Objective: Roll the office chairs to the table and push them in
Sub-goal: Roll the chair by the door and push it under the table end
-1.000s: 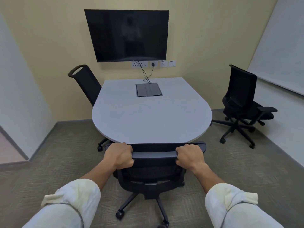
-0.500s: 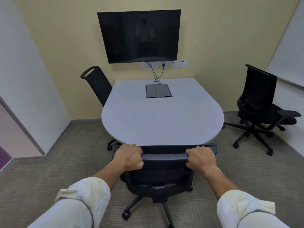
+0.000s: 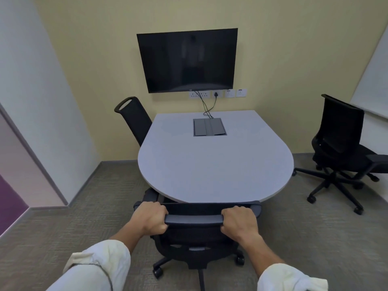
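Note:
A black office chair [image 3: 195,238] stands at the rounded near end of the grey table [image 3: 214,162], its seat under the tabletop. My left hand [image 3: 150,219] and my right hand [image 3: 239,222] both grip the top bar of its backrest. A second black chair [image 3: 134,117] sits tucked in at the table's far left side. A third black chair [image 3: 344,148] stands apart on the right, turned away from the table, near the wall.
A dark wall screen [image 3: 186,59] hangs above the table's far end, with cables running down to a grey cable box [image 3: 209,127] set in the tabletop. A white wall [image 3: 42,101] is on the left. Grey carpet [image 3: 73,217] surrounds the table.
The view has shifted so the table and chairs sit further right in frame. The chair I hold sits a little further under the table edge. Both hands keep their grip.

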### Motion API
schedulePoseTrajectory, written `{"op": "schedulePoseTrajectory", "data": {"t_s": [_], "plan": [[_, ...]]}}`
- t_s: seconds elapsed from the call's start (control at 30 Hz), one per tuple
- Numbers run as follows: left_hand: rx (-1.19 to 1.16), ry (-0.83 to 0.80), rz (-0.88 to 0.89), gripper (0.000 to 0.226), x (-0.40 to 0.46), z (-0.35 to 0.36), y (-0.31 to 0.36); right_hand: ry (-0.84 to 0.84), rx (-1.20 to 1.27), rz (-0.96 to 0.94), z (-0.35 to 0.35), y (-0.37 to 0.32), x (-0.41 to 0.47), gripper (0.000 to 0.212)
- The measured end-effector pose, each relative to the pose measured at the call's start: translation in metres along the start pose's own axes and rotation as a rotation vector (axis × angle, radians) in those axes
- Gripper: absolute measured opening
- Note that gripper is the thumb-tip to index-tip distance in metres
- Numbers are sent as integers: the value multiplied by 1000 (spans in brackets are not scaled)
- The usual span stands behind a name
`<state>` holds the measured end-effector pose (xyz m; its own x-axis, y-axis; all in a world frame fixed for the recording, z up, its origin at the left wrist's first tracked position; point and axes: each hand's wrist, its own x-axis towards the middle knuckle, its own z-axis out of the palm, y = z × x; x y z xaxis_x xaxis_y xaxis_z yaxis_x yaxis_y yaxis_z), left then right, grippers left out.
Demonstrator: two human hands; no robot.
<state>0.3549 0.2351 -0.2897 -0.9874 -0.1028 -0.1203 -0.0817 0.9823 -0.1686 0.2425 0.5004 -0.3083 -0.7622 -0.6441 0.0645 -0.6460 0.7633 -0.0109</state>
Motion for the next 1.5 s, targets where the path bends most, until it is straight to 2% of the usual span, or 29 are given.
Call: {"op": "schedulePoseTrajectory", "data": {"t_s": [0.47,1.07,1.2,1.5], "plan": [[-29,10,15,17,-9,1,4,-83,-11,34,-3,-4,-12,3],[-72,5,97,19,-30,-11,63,-64,-84,129,1,31,-71,7],[-88,5,106,21,-25,-12,75,-52,-92,148,2,42,-76,14],[-116,12,121,20,7,-19,90,-44,-104,188,-2,70,-66,13]]}}
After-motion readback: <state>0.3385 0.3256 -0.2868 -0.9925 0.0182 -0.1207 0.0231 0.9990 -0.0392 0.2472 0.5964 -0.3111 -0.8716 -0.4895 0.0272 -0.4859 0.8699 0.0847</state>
